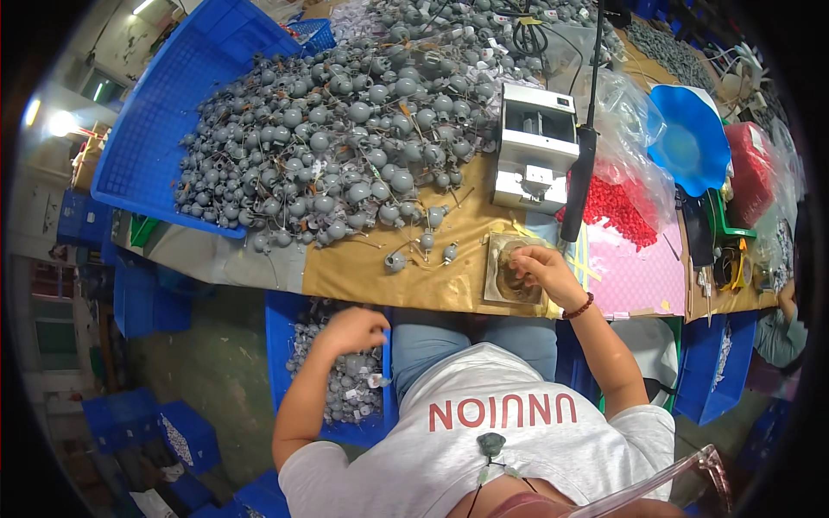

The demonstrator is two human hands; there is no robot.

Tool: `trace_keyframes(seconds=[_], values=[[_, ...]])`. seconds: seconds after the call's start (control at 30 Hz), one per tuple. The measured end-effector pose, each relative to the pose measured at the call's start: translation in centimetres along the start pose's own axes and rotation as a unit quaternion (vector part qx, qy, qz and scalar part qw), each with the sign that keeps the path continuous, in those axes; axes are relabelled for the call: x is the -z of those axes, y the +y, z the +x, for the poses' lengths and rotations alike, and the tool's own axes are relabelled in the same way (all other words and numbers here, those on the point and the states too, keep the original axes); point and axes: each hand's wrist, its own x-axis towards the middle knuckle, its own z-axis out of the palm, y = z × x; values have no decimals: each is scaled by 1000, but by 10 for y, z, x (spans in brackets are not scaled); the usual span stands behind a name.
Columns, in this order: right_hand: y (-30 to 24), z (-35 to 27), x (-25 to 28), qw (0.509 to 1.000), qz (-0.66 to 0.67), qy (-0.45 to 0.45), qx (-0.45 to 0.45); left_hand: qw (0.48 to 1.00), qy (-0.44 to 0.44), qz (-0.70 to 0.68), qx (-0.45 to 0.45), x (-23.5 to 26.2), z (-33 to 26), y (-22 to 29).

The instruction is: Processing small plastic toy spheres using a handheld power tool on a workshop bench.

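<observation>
My right hand (542,266) rests over a shallow square tray (498,289) at the near edge of the worktable (380,272), with the fingers curled down and pinched on a small dark part (515,278) inside the tray; the part is too small to identify further. A dark red bead bracelet (579,306) sits on that wrist. My left hand (356,330) hangs below the table edge, to my left, over a blue crate (278,324) that is filled with small grey pieces (345,388); the fingers are closed loosely into a fist, and I cannot tell whether they hold anything. On the table beyond both hands lies a large pile of grey round-headed parts with wire leads (337,138), and a few loose ones (395,261) lie near the tray. A small white machine (535,147) stands just behind the tray. To its right, a clear bag of red pieces (617,207) lies on a pink sheet (639,272), with a blue wavy bowl (691,138) further back. A black pole (585,164) leans across in front of the bag.
</observation>
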Motion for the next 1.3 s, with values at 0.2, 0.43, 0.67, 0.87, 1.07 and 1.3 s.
trace_keyframes(seconds=[0.2,0.43,0.67,0.87,1.07,1.3], values=[[6,-10,12,999,20,35,-2,883,448,133,-35,34,78,-16],[15,-39,61,986,-88,136,45,830,490,265,34,28,162,-30],[10,-16,145,849,-376,337,157,818,505,276,13,30,175,-36],[4,14,162,713,-578,347,190,854,476,190,-88,22,119,-36],[9,27,164,694,-601,349,187,891,436,97,-82,-28,69,-50],[15,13,181,763,-483,364,228,868,496,-17,18,-35,82,-41]])
